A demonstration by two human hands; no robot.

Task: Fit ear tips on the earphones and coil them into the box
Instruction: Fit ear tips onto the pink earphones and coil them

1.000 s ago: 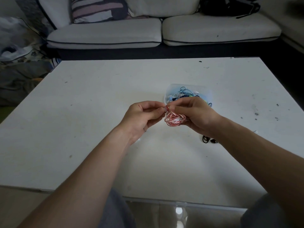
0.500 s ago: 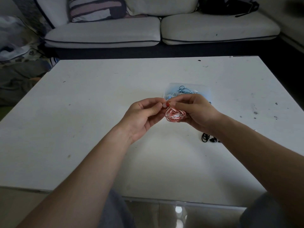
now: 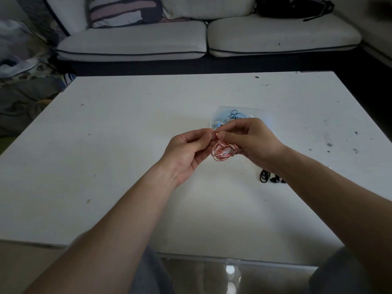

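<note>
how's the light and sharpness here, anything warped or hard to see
Head view: dim, flat light, white table reads grey; glare spot on the glossy floor; wide-angle bows the sofa; clear box nearly vanishes against the table; the red piece pinched between left hand and right hand is too small to resolve.

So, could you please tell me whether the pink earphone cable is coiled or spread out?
Coiled: the pink earphone cable hangs as a bunch of loops from the right hand, outside the clear box.
</note>
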